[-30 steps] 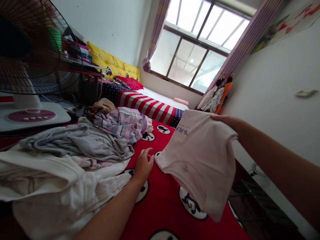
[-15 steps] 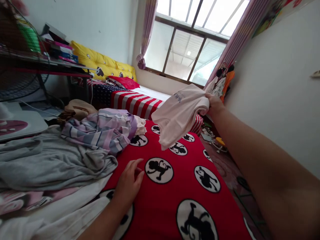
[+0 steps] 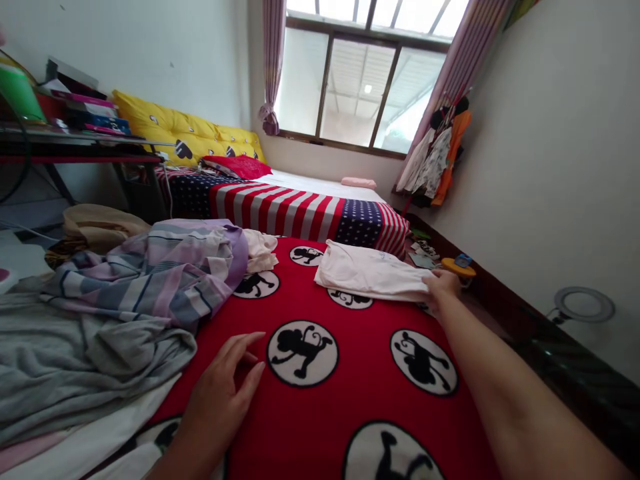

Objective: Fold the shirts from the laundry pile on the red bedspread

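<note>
Head view: right hand [image 3: 443, 285] fingers grip white shirt [image 3: 370, 272]; print unreadable; left hand [image 3: 220, 393] flat.

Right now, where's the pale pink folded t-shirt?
In the head view the pale pink folded t-shirt lies flat at the far right of the red monkey-print blanket, just before the stars-and-stripes bedcover, with the right hand on its near edge.

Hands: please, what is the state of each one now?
Left hand: open, flat on the red blanket.
Right hand: on the pale folded shirt; grip cannot be told.
</note>
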`<state>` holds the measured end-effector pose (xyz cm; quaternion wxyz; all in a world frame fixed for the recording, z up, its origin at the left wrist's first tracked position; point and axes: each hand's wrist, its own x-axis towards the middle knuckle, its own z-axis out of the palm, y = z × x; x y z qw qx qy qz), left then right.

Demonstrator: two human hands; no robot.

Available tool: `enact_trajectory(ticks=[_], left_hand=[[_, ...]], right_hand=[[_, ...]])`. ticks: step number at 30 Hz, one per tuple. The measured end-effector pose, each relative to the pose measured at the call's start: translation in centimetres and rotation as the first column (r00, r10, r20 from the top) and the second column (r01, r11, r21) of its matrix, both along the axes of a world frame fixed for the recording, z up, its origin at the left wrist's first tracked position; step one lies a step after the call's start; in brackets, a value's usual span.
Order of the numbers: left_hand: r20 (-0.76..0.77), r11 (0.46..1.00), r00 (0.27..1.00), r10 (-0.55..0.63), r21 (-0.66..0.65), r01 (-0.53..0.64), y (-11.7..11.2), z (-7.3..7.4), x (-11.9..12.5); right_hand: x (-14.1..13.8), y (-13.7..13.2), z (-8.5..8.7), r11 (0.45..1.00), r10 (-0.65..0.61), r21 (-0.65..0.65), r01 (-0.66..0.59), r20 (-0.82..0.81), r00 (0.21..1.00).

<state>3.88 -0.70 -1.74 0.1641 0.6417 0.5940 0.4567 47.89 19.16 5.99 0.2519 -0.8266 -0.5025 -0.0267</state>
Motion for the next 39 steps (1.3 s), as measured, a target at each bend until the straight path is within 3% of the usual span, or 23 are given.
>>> enact_trajectory(ticks=[3,10,12,14,16,18,21,24,28,32,36,39], left_hand=[[-0.013,0.999,0.999,-0.033,-0.013,0.033,-0.2,0.3,-0.1],[-0.017,0.994,0.995,-0.100,-0.041,0.100,-0.4,0.3,0.3],[-0.018,0.994,0.995,-0.102,-0.048,0.101,-0.4,0.3,0.3],[-0.017,0.993,0.995,-0.102,-0.054,0.101,-0.4,0.2,0.3],[-0.011,0.993,0.994,-0.107,-0.056,0.106,-0.5,0.2,0.2],[-0.002,0.992,0.993,-0.116,-0.060,0.115,-0.5,0.3,0.2],[-0.023,0.989,0.991,-0.129,-0.079,0.127,-0.5,0.4,0.3],[-0.058,0.988,0.990,-0.126,-0.093,0.121,-0.4,0.7,0.5],[-0.091,0.991,0.989,-0.119,-0.071,0.112,-0.3,0.9,0.7],[-0.102,0.992,0.987,-0.127,-0.032,0.124,-0.3,0.8,0.7],[-0.075,0.987,0.985,-0.158,0.008,0.159,-0.3,0.6,0.3],[-0.032,0.980,0.980,-0.194,0.041,0.195,-0.4,0.7,0.0]], right_hand=[[0.2,0.6,-0.1,0.989,-0.150,0.004,0.150,-0.009,0.989],[-3.2,-0.1,-0.1,0.966,-0.252,-0.027,0.257,0.127,0.959],[-5.4,0.2,-0.1,0.983,-0.183,0.025,0.182,0.218,0.959],[-7.6,0.5,-0.5,0.998,-0.034,0.065,0.014,0.324,0.945],[-9.0,0.7,-1.4,0.991,0.128,-0.020,-0.130,0.366,0.922],[-9.4,0.6,-2.7,0.958,0.212,-0.246,-0.148,0.260,0.942],[-9.3,0.3,-3.9,0.848,0.184,-0.518,-0.113,0.086,0.979],[-9.9,-0.7,-3.7,0.832,0.166,-0.546,-0.095,0.082,0.983],[-12.2,-4.8,-2.7,0.842,0.223,-0.520,-0.145,0.091,0.970],[-15.3,-11.7,-1.9,0.810,0.338,-0.520,-0.271,0.035,0.941],[-20.9,-19.6,-2.3,0.761,0.486,-0.454,-0.463,-0.074,0.871],[-25.6,-24.4,-3.6,0.709,0.620,-0.283,-0.646,-0.187,0.762]])
